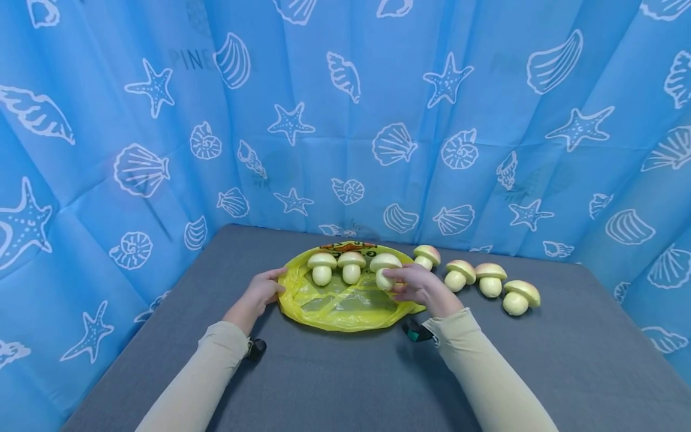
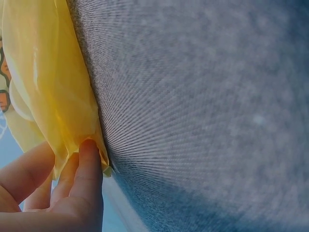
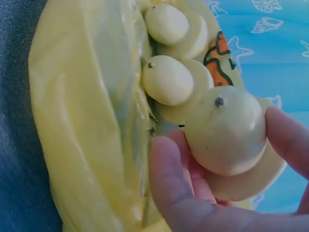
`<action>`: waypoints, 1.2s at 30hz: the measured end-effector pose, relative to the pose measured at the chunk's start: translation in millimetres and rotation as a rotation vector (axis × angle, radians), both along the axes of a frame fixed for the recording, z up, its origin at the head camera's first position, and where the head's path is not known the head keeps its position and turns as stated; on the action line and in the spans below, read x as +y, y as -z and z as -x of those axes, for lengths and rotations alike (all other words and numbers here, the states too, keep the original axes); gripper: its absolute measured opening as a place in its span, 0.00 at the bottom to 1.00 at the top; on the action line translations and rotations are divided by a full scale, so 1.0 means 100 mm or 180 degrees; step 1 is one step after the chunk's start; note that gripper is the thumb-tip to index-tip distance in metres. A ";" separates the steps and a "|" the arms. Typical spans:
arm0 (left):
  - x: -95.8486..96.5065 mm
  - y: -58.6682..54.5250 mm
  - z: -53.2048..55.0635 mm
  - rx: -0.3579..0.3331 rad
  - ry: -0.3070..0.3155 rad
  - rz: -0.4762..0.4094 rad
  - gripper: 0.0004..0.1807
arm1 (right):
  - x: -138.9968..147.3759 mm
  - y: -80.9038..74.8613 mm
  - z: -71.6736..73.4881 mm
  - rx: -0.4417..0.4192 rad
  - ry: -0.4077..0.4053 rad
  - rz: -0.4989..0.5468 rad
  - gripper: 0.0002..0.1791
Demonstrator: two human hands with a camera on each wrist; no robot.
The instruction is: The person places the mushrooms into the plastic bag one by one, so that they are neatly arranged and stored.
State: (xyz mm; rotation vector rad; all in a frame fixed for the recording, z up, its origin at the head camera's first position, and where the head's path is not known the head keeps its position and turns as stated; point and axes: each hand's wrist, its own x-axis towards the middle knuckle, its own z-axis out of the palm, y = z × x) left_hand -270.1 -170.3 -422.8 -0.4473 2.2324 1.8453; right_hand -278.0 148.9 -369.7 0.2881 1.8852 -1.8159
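A yellow plastic bag (image 1: 345,309) lies spread on the table with its mouth held wide. My left hand (image 1: 264,289) pinches its left edge; thumb and fingertips meet the film in the left wrist view, on the yellow bag (image 2: 63,87). My right hand (image 1: 418,285) grips a pale toy mushroom (image 1: 385,264) at the bag's right side. Up close, thumb and fingers surround this mushroom (image 3: 226,130), its rounded stem end facing the camera. Two more mushrooms, one on the left (image 1: 322,269) and one in the middle (image 1: 351,267), sit within the bag's opening.
Several similar mushrooms stand right of the bag, from one behind my right hand (image 1: 426,257) to the farthest right one (image 1: 520,297). The grey table (image 1: 335,384) meets a blue shell-patterned curtain (image 1: 345,120) at the back and sides.
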 end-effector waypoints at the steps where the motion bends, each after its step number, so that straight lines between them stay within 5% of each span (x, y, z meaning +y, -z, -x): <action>1: 0.00 0.00 0.00 0.0001 -0.0001 0.0005 0.31 | -0.01 0.02 0.01 -0.0026 0.0058 0.0015 0.32; 13: 0.00 0.01 0.01 -0.0014 -0.0049 0.0013 0.31 | -0.14 0.21 0.08 -0.0112 0.0513 -0.0130 0.26; 22: -0.01 0.02 0.01 -0.0017 -0.0016 0.0019 0.31 | -0.22 0.31 0.08 -0.0013 0.0797 -0.0209 0.37; 28: -0.01 0.01 -0.01 -0.0021 0.0003 0.0018 0.31 | -0.29 0.34 0.04 0.0099 0.0907 -0.0288 0.30; 36: -0.01 0.02 -0.01 -0.0018 0.0011 -0.0001 0.31 | -0.32 0.33 0.07 -0.0017 0.0944 -0.0274 0.35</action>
